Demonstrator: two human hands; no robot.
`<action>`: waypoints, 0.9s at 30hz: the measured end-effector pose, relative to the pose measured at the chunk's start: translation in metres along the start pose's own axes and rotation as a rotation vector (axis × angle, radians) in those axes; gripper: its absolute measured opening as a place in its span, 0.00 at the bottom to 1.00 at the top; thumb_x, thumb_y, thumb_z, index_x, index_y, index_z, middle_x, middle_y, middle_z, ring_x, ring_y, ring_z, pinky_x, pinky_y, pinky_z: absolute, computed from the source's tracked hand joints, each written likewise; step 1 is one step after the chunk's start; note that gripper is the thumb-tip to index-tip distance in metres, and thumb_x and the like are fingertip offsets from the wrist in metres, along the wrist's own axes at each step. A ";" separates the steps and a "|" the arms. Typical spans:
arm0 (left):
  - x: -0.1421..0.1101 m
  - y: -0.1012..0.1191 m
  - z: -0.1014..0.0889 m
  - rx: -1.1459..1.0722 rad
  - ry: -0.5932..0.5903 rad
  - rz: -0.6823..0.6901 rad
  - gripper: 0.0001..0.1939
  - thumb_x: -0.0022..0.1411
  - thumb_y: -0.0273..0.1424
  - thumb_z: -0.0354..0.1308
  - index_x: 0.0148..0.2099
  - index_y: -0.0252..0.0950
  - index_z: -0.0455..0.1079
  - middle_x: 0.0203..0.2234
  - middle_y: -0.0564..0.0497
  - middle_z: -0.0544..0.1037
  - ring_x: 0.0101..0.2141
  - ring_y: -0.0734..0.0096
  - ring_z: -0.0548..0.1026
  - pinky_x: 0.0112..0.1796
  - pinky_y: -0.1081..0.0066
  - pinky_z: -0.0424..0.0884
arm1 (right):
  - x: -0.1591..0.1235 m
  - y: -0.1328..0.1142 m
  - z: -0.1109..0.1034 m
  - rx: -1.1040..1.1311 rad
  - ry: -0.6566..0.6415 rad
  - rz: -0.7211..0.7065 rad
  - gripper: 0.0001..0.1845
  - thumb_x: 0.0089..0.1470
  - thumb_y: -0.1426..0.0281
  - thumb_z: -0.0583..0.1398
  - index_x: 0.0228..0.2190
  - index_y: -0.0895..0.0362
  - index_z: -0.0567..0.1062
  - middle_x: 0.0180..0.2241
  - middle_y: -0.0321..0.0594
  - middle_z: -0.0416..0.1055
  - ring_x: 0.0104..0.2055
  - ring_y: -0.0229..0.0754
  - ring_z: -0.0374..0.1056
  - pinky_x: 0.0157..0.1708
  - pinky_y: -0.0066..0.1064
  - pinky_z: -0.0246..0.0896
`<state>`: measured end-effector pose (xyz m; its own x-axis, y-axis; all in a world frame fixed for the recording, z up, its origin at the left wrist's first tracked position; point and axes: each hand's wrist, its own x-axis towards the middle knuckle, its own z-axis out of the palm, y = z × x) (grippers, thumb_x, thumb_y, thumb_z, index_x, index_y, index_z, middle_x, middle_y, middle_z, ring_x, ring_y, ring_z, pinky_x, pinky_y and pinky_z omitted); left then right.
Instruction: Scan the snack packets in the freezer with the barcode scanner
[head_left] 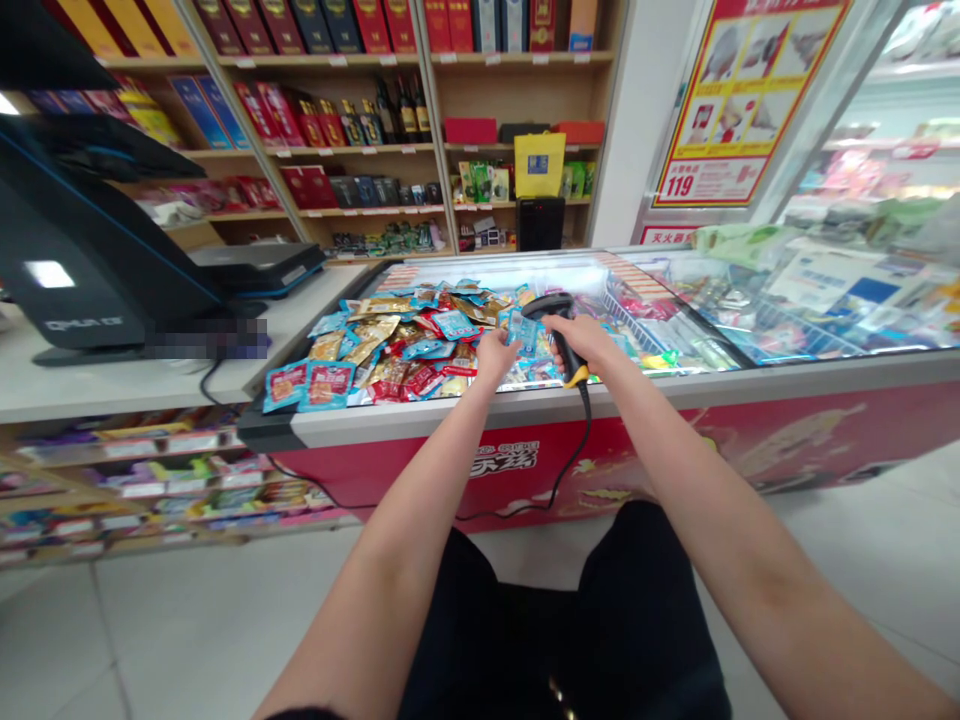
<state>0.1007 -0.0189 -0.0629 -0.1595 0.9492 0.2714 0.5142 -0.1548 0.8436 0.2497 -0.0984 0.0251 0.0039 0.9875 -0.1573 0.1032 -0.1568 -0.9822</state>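
Across the left part of a long red chest freezer (420, 478) with a sliding glass top and a pale grey rim lies a loose heap of small shiny snack packets (409, 335) in gold, red and light blue. To its left, a black point-of-sale terminal (97, 240) stands on a white countertop (300, 325); behind rise wooden shelves (442, 145) of boxes and bottles. A thin black cable (574, 462) drops from the scanner over the freezer's front and loops left, below the forearms.

At the heap's right side, above the glass, the left hand (496, 357) pinches a small light-blue plastic packet (527, 332) between nearly closed thumb and fingers. Pale print covers it, too small to read. The right hand (586, 342) is wrapped around the grip of a black handheld barcode scanner (574, 364) with yellow trim, its head over the packet's upper part; whether they touch cannot be told.

Two red-and-blue packets (327, 385) lie at the freezer's front-left corner. The front rim runs just below both hands. Right of the scanner, glass stretches over stored goods toward white-and-blue printed packaging (844, 285) on the far right.
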 end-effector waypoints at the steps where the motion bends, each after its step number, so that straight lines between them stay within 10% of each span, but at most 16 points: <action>1: 0.001 0.001 0.003 -0.022 0.004 -0.017 0.07 0.50 0.29 0.61 0.26 0.36 0.64 0.22 0.56 0.69 0.29 0.73 0.70 0.34 0.74 0.69 | 0.000 -0.001 -0.002 -0.003 0.009 -0.008 0.12 0.58 0.65 0.59 0.25 0.56 0.67 0.15 0.36 0.65 0.14 0.38 0.61 0.15 0.29 0.61; 27: 0.003 0.002 0.011 -0.168 -0.010 0.010 0.12 0.49 0.32 0.62 0.22 0.36 0.61 0.19 0.57 0.64 0.28 0.74 0.67 0.34 0.73 0.70 | -0.005 -0.006 -0.014 -0.005 0.037 -0.014 0.11 0.56 0.69 0.59 0.23 0.58 0.67 0.15 0.38 0.65 0.14 0.38 0.61 0.12 0.30 0.59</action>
<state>0.1108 -0.0133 -0.0656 -0.1466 0.9499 0.2760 0.3678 -0.2067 0.9067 0.2625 -0.1021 0.0329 0.0390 0.9895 -0.1391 0.1088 -0.1426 -0.9838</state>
